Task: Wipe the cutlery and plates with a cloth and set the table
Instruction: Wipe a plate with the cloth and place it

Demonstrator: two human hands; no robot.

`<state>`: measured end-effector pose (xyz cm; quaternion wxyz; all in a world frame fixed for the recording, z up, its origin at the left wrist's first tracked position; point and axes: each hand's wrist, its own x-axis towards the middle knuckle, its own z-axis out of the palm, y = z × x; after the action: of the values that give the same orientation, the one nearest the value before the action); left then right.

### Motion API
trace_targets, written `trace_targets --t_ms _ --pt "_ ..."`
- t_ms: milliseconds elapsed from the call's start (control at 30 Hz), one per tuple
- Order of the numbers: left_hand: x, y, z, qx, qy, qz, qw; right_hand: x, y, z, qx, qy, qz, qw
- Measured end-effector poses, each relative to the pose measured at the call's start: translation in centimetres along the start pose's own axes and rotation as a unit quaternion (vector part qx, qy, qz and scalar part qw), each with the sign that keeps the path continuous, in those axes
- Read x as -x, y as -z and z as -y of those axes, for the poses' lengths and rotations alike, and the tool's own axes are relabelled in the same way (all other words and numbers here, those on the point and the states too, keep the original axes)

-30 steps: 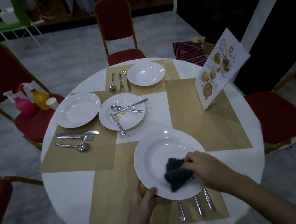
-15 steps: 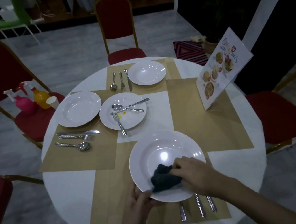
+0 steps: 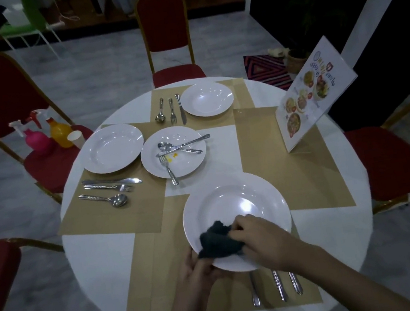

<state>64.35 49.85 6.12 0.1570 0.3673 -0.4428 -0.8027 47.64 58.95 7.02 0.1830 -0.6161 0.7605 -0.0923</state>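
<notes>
Two hands are working on one big white plate (image 3: 235, 204). The left hand (image 3: 197, 268) is gripping the plate's near edge, fingers curled under the rim. The right hand (image 3: 260, 237) is bunching a dark cloth (image 3: 218, 241) and pressing it on the plate, right beside the left hand's grip. Just behind the right wrist, three cutlery handles (image 3: 279, 285) are lying on the tan placemat (image 3: 161, 281). Well past the grip, a dirty plate (image 3: 174, 154) is holding a spoon, fork and knife.
</notes>
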Motion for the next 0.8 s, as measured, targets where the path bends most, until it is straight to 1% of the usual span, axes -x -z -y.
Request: trace_targets --t_ms 67,133,200,267,333,400,433,500,533,567,600,667,733,800 --pt "0.4 1.0 0.0 0.018 0.004 0.001 1.000 1.1 0.5 -1.8 0.051 -0.032 0.006 0.998" --pt "0.3 1.6 0.3 0.018 0.014 0.003 1.000 0.8 0.9 -3.4 0.126 -0.113 0.020 0.985" --pt "-0.3 1.5 0.7 0.006 0.024 0.002 1.000 -0.5 1.0 -4.2 0.142 -0.191 0.002 0.971" --pt "-1.1 1.1 0.7 -0.011 0.015 0.002 1.000 -2.5 0.6 -3.3 0.132 -0.222 -0.019 0.966" --pt "-1.7 0.6 -0.1 -0.024 -0.004 0.014 1.000 -4.4 -0.6 -1.4 0.117 -0.188 -0.050 0.974" --pt "-2.5 0.9 -0.9 -0.024 -0.011 0.024 0.999 -5.7 -1.7 0.8 0.093 -0.120 -0.085 0.985" --pt "-2.9 1.4 -1.2 -0.019 -0.010 0.019 1.000 -6.0 -2.0 1.8 0.082 -0.084 -0.090 0.989" --pt "-3.2 3.0 -1.3 -0.009 0.000 -0.006 1.000 -5.8 -2.3 2.9 0.082 -0.022 -0.078 0.993" --pt "-3.2 4.0 -1.3 -0.008 0.001 -0.012 1.000 -5.2 -2.4 3.0 0.098 -0.014 -0.061 0.993" --pt "-3.1 5.0 -1.3 -0.012 -0.002 -0.011 1.000 -4.4 -2.3 3.0 0.117 -0.030 -0.045 0.992" --pt "-3.0 6.0 -1.1 -0.021 -0.004 -0.008 1.000 -3.5 -2.4 2.6 0.130 -0.066 -0.043 0.988" --pt "-2.8 7.7 -0.4 -0.047 0.002 -0.006 0.999 -1.4 -3.1 1.0 0.117 -0.165 -0.064 0.977" --pt "-2.9 9.3 0.5 -0.071 0.017 -0.010 0.997 1.2 -3.8 -0.7 0.061 -0.260 -0.084 0.960" --pt "-3.3 10.4 1.5 -0.092 0.030 -0.014 0.995 3.6 -4.0 -1.9 -0.011 -0.338 -0.103 0.935"
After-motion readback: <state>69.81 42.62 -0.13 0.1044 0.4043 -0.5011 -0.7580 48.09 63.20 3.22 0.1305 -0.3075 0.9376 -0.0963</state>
